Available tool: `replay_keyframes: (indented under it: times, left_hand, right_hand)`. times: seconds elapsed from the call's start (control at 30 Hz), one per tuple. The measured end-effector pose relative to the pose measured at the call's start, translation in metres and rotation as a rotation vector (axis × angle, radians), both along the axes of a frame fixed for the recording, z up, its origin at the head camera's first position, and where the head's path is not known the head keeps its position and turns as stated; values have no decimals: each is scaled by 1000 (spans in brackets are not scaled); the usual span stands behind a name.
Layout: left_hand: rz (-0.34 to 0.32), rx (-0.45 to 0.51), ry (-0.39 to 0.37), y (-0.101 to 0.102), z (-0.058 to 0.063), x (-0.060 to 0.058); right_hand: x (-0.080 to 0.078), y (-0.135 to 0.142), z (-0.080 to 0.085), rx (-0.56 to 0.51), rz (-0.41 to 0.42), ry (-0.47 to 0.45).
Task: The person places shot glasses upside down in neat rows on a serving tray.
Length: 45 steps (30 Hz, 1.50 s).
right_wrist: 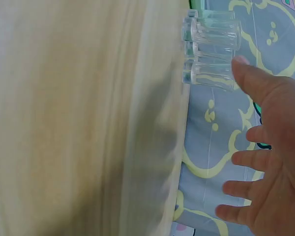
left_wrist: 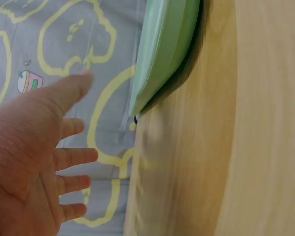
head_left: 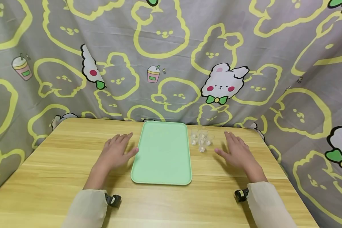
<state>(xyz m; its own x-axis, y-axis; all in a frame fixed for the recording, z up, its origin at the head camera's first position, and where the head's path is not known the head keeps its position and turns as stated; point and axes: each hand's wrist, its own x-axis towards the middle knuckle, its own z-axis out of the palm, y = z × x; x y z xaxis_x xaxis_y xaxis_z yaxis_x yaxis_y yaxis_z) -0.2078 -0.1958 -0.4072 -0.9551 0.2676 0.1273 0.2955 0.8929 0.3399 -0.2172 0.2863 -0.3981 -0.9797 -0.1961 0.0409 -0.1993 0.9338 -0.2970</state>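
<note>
A pale green rectangular tray (head_left: 162,155) lies flat on the table, its long sides running away from me. To its left my left hand (head_left: 115,154) hovers with the fingers spread and the thumb toward the tray's left rim. Several small clear shot glasses (head_left: 202,146) stand upright in a cluster just right of the tray's far half. My right hand (head_left: 237,153) is held to the right of these glasses, fingers extended, thumb pointing at them. Both hands hold nothing. In the right wrist view the thumb overlaps the edge of the nearest glass (right_wrist: 214,74).
The light wooden table (head_left: 211,204) reaches back to a grey patterned curtain (head_left: 171,69), which also hangs along the right side. A small black wrist camera (head_left: 114,200) sits at the left cuff, and another black camera (head_left: 241,195) at the right cuff.
</note>
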Motion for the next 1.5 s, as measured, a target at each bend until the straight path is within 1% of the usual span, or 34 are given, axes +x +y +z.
replay_keyframes:
  times: [0.2, 0.37, 0.53, 0.7, 0.9, 1.03, 1.2, 1.3, 1.5]
  left_hand:
    - [3, 49, -30, 1, -7, 0]
    - [-1, 101, -67, 3, -11, -4]
    - [-19, 184, -122, 4, -16, -8]
    - [-26, 260, -170, 2, -19, -11]
    - [-27, 306, -184, 2, -22, -18]
    - [-20, 341, -205, 5, -21, -21]
    - [-15, 450, -268, 9, -22, -25]
    - [-10, 518, -302, 10, -23, -27]
    - [10, 605, -324, 9, -27, -32]
  right_hand:
    - [-9, 1, 1, -25, 28, -17]
    - [-16, 1, -1, -53, 39, -39]
    - [-24, -1, -5, -79, 71, -54]
    - [-31, -5, -5, -103, 91, -67]
    - [-37, -10, -4, -109, 81, -97]
    - [-43, -13, -5, -114, 70, -115]
    - [-48, -15, -4, -128, 69, -140]
    - [-51, -17, -4, -156, 64, -163]
    - [-56, -18, -6, -241, 39, -198]
